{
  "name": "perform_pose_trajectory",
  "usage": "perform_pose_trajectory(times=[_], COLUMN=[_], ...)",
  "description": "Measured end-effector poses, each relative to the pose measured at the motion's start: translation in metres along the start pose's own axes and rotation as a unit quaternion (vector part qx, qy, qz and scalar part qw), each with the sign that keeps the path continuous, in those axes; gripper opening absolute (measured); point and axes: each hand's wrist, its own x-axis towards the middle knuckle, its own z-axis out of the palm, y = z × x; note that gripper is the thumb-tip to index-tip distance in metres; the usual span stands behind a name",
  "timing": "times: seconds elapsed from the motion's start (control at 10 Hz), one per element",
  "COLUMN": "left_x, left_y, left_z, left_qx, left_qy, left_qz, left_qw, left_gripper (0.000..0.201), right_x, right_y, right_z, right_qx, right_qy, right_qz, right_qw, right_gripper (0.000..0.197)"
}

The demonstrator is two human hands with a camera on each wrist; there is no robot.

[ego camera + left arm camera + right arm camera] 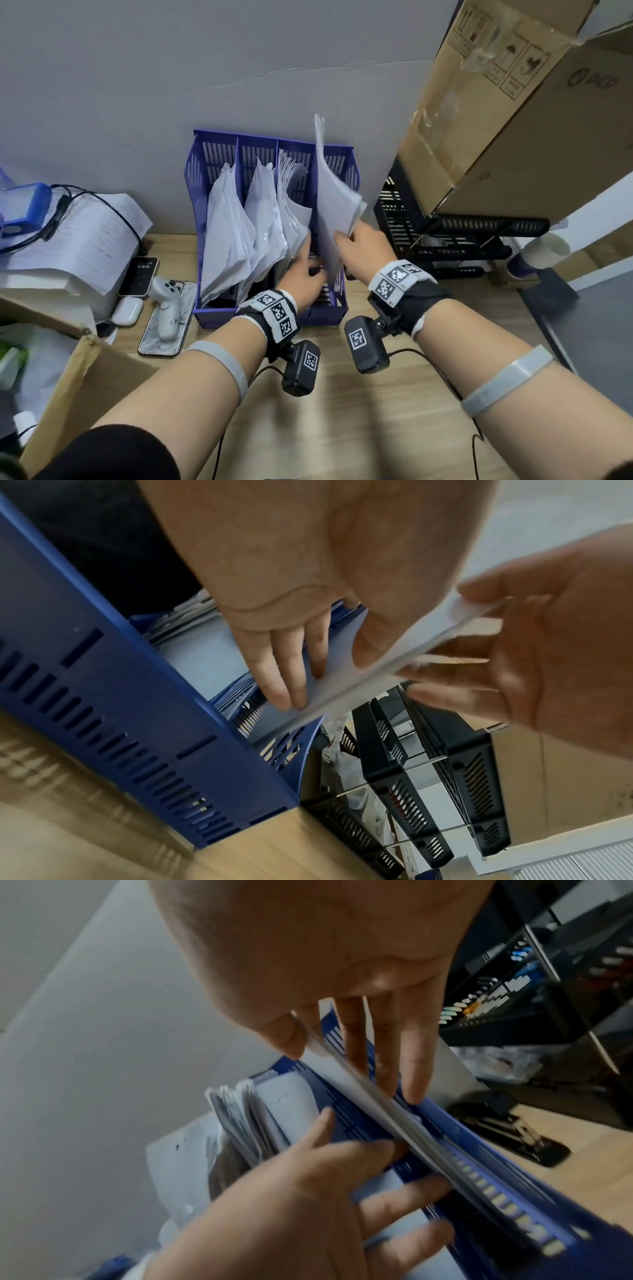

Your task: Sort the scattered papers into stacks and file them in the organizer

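A stack of papers (pixel 334 202) stood tilted over the rightmost slot of the blue organizer (pixel 219 144), its lower edge dipping inside. The right hand (pixel 364 245) had it in a pinching grip, thumb against fingers. The left hand (pixel 303 272) lay flat-fingered, unclenched, against the stack's left face. Three other slots held papers, all on the wooden counter (pixel 342 411)

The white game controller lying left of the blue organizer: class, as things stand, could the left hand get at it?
Probably yes. The game controller lies uncovered on a phone, close left of the left hand, which grips nothing, only touching the paper stack that the right hand holds.
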Motion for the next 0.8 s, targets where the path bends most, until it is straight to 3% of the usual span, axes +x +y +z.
perform_pose_trajectory(times=[0.1, 0.3, 0.4, 0.6, 0.7, 0.8], left_x=[0.001, 0.001, 0.001, -0.017, -0.019, -0.024], left_y=[0.001, -0.001, 0.003, 0.029, 0.049, 0.068], left_z=[-0.002, -0.002, -0.005, -0.016, -0.027, -0.037], left_qx=[0.000, 0.016, 0.009, -0.030, -0.041, -0.085], left_qy=[-0.009, 0.006, 0.010, 0.046, 0.066, 0.085], left_qz=[-0.003, -0.007, 0.002, 0.028, 0.071, 0.109], left_qw=[1.000, 1.000, 1.000, 0.998, 0.994, 0.987], left_gripper=[0.087, 0.086, 0.083, 0.060, 0.043, 0.028], right_x=[0.004, -0.001, -0.002, -0.009, -0.011, -0.034], right_y=[0.002, 0.004, 0.004, -0.001, -0.021, -0.060], right_z=[0.012, 0.014, 0.012, -0.004, -0.034, -0.088], right_qx=[-0.031, -0.034, -0.036, 0.011, 0.020, 0.135], right_qy=[-0.025, 0.012, -0.026, -0.027, 0.050, 0.077], right_qz=[-0.014, -0.068, -0.051, -0.039, -0.109, -0.243], right_qw=[0.999, 0.997, 0.998, 0.999, 0.993, 0.958], right_gripper=[0.031, 0.023, 0.022, 0.038, 0.042, 0.026])
